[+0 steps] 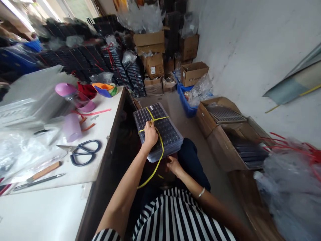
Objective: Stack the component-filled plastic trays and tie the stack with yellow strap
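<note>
A stack of clear plastic trays (173,134) with a dark grid pattern rests on my lap. Yellow strapping (160,118) crosses over its top, and a loose tail curves down past the near edge. My left hand (150,134) lies on top of the stack, its fingers pinched on the yellow strap close to the crossing. By the near lower edge of the stack is my right hand (174,166), with its fingers curled together; whatever they hold is too small to make out.
On the white table (105,113) at left lie scissors (86,152), a wooden-handled tool (45,171), a purple cup (72,128) and plastic sheets. Open cardboard boxes (213,127) and a blue crate (188,103) stand on the right. Tied dark stacks (135,77) fill the back.
</note>
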The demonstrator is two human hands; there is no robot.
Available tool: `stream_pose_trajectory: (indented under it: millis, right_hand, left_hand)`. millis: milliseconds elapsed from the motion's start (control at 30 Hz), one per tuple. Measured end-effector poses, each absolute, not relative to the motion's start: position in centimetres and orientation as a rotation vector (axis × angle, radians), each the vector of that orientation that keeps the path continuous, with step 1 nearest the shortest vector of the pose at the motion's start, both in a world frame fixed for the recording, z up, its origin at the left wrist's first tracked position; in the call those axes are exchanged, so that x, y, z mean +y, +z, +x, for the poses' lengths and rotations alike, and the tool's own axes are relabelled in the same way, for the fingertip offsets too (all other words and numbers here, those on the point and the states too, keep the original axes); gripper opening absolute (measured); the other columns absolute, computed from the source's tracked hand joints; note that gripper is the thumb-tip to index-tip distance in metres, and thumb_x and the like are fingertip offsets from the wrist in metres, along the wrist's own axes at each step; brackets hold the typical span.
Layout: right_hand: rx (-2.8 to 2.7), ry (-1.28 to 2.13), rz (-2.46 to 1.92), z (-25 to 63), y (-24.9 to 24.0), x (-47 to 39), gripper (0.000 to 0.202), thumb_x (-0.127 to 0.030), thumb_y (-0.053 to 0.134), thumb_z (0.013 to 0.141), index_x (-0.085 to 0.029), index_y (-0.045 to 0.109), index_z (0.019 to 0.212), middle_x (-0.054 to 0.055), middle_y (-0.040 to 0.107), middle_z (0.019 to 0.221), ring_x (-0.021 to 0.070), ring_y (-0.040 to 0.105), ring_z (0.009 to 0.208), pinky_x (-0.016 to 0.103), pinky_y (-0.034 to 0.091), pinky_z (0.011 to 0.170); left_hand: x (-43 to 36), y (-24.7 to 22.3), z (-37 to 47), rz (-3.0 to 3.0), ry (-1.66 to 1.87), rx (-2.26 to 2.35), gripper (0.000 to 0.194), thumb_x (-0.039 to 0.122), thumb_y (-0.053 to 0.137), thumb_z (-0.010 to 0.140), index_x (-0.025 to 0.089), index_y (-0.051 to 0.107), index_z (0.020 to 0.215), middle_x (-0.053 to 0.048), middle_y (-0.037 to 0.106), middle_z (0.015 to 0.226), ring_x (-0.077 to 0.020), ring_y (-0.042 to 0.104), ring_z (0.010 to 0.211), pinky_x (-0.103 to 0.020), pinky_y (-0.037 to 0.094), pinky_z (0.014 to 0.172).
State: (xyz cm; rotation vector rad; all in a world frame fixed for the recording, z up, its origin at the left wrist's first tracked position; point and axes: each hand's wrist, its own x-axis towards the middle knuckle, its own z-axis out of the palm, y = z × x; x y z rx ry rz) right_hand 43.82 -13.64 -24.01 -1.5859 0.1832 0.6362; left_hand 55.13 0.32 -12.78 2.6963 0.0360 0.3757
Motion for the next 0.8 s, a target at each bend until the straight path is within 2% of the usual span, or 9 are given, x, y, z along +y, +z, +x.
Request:
stream_pose_trajectory:
  millis: [67,133,233,333,500,567,633,733,800]
  right_hand:
    - [0.100,0.636,-1.512,43.0,-22.1,-15.4,0.020,-0.030,0.056,0.086,-0.012,0.062,0.091,0.000,0.062,0.065,0.0106,0.054,0.054,0.025,0.045,0.055]
    - [0.004,0.612,-1.437,42.7,-20.1,-16.9,0.023,-0.029,0.053,0.082,-0.010,0.065,0.089,0.005,0.066,0.067,0.0122,0.055,0.056,0.025,0.042,0.055]
    - [-0.117,0.528,-1.375,43.4,-18.0,-18.3,0.034,-0.031,0.049,0.080,-0.010,0.065,0.101,0.014,0.070,0.095,0.0150,0.059,0.067,0.027,0.044,0.059]
    - [-0.221,0.421,-1.428,44.4,-17.2,-18.5,0.036,-0.031,0.050,0.080,-0.014,0.063,0.110,0.014,0.066,0.108,0.0172,0.061,0.074,0.029,0.047,0.063]
    - [-0.442,0.216,-1.648,45.3,-16.1,-17.9,0.024,-0.025,0.047,0.085,-0.020,0.069,0.094,0.006,0.068,0.079,0.0187,0.059,0.068,0.033,0.047,0.066]
    - [-0.566,0.126,-1.720,45.6,-14.9,-17.8,0.020,-0.024,0.049,0.085,-0.023,0.069,0.090,0.005,0.064,0.076,0.0196,0.056,0.073,0.035,0.045,0.074]
    - [-0.660,0.038,-1.772,46.3,-13.6,-17.5,0.018,-0.024,0.050,0.086,-0.023,0.068,0.085,0.007,0.060,0.082,0.0213,0.053,0.080,0.039,0.043,0.080]
    - [-0.747,-0.054,-1.801,48.1,-12.5,-16.7,0.018,-0.022,0.049,0.087,-0.021,0.066,0.081,0.011,0.056,0.106,0.0249,0.049,0.094,0.045,0.040,0.086]
    - [-0.781,-0.072,-1.781,49.4,-12.6,-15.9,0.017,-0.022,0.049,0.086,-0.021,0.065,0.080,0.012,0.049,0.124,0.0273,0.046,0.105,0.046,0.040,0.088]
  left_hand:
    - [0.8,-12.5,55.3,2.660,0.377,0.011,0.030,0.008,0.042,0.086,0.010,0.052,0.114,-0.013,0.050,0.117,-0.0222,0.052,0.102,-0.041,0.042,0.089]
    - [1.3,-12.1,55.7,2.630,0.384,-0.011,0.020,0.018,0.049,0.088,0.013,0.056,0.106,-0.009,0.055,0.112,-0.0194,0.055,0.096,-0.040,0.046,0.084]
    - [1.9,-11.5,56.5,2.598,0.412,-0.046,0.017,0.027,0.052,0.088,0.014,0.059,0.095,-0.006,0.059,0.102,-0.0174,0.057,0.089,-0.039,0.047,0.081]
    - [2.7,-11.0,57.2,2.579,0.441,-0.079,0.018,0.030,0.054,0.087,0.014,0.060,0.089,-0.005,0.061,0.095,-0.0168,0.058,0.087,-0.039,0.048,0.081]
    - [4.0,-10.2,57.8,2.531,0.458,-0.098,0.020,0.032,0.054,0.087,0.014,0.059,0.090,-0.002,0.061,0.085,-0.0140,0.059,0.076,-0.034,0.050,0.072]
    - [4.0,-9.6,58.0,2.516,0.456,-0.106,0.021,0.032,0.053,0.088,0.013,0.057,0.096,-0.001,0.059,0.080,-0.0123,0.057,0.068,-0.031,0.049,0.066]
    - [3.7,-8.5,58.3,2.529,0.444,-0.121,0.019,0.029,0.051,0.088,0.014,0.055,0.098,0.002,0.056,0.073,-0.0112,0.055,0.062,-0.029,0.048,0.062]
    - [2.3,-5.3,58.2,2.604,0.415,-0.145,0.013,0.016,0.050,0.084,0.015,0.055,0.096,0.005,0.048,0.058,-0.0120,0.050,0.053,-0.029,0.044,0.062]
    - [0.8,-2.3,56.8,2.674,0.403,-0.162,0.022,0.008,0.049,0.077,0.018,0.056,0.096,0.006,0.044,0.052,-0.0150,0.050,0.051,-0.033,0.041,0.067]
